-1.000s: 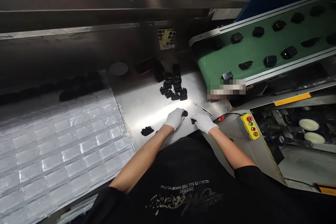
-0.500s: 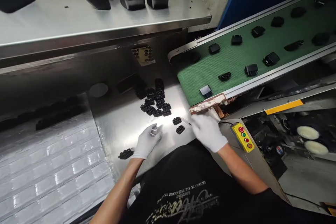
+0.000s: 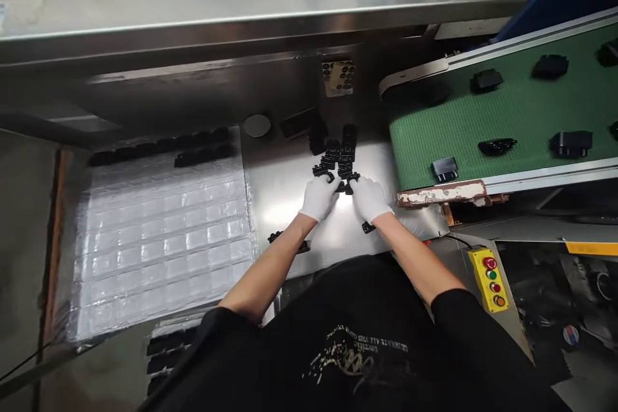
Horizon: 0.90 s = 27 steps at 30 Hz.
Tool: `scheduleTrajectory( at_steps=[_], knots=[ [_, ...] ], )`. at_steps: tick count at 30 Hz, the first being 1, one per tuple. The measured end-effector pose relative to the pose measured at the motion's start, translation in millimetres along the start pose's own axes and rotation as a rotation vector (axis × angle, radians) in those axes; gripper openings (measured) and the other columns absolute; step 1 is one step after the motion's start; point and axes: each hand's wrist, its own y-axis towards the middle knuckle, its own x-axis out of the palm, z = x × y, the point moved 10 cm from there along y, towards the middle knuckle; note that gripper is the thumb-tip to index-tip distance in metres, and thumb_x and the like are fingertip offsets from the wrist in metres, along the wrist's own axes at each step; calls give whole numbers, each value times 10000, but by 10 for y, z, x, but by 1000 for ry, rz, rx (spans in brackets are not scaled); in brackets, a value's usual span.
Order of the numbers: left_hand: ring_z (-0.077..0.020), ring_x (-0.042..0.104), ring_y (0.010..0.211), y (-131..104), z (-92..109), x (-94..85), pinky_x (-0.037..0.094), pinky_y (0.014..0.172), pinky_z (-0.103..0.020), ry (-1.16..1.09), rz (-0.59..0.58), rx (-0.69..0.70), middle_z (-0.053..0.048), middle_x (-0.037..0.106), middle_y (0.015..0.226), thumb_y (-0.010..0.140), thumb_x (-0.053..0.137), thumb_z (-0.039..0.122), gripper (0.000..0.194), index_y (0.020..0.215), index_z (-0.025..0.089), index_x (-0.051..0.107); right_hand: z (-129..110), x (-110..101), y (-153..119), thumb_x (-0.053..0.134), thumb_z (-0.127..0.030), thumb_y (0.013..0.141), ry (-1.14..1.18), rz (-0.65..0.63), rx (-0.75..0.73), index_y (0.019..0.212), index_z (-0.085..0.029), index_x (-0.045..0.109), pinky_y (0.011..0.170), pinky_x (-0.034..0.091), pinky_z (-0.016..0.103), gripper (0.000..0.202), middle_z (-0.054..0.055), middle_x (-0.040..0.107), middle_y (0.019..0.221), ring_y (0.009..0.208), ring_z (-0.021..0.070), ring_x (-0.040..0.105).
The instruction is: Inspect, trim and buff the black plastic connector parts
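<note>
Both hands wear white gloves and meet at the near end of a cluster of small black parts (image 3: 346, 149) on the metal table (image 3: 277, 196). My left hand (image 3: 320, 197) has its fingers closed on a black part at the left of the cluster. My right hand (image 3: 369, 197) is closed on another black part at the right. The fingertips partly hide both parts. One loose black part (image 3: 368, 227) lies just below my right wrist. More black parts (image 3: 303, 246) lie by my left forearm, which partly covers them.
On the left is a clear compartment tray (image 3: 159, 232) with black parts along its back rows. A green conveyor (image 3: 449, 129) carrying black pieces slopes in from the right. A metal shelf (image 3: 217, 29) spans the back. A yellow button box (image 3: 488, 280) sits at the right.
The view has shifted left. Both hands have moved up to the cluster, and their fingers have closed on parts there. The thin tool seen at my right hand is no longer visible.
</note>
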Motion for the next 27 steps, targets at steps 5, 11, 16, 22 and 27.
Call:
scheduleTrajectory(
  at_steps=[5,11,16,22,27],
  knots=[
    [-424,532,1267,-14,-78,205,411,1069,-539,-135,-46,-45,-239,632,1274,946,640,225,289,1202,103,691,20,356,330,464,-131,1036,-16,-43,53,1243,-110,641,954,425,382,273,211,677,1291,1154,289,608],
    [-406,635,1208,-283,-327,389,456,1086,-576,-490,-78,-163,-211,701,1239,917,713,191,524,1422,131,584,-122,573,359,588,-166,988,8,-94,50,1284,-101,606,995,444,411,304,207,732,1195,1148,319,634],
    [-273,710,1078,-489,-547,121,579,990,-467,-930,-66,-263,-202,686,1292,1024,596,291,502,1492,142,491,-151,594,438,615,-205,983,109,-119,40,1312,-168,604,961,495,390,331,157,723,1274,1083,282,694],
    [-102,541,623,-1261,-219,-581,496,580,-219,-2073,-161,-201,-70,630,879,1062,527,348,329,1284,153,670,-265,173,-135,675,-341,913,1155,-64,94,1177,-206,642,843,556,347,299,47,723,1054,936,194,672],
    [-35,311,464,-1962,348,-1028,301,463,-166,-2318,-445,-76,-9,517,704,1079,505,348,314,1115,142,738,-771,-88,-1030,666,-423,932,1934,-355,133,1140,-228,697,610,468,324,287,16,670,857,617,135,508]
  ],
)
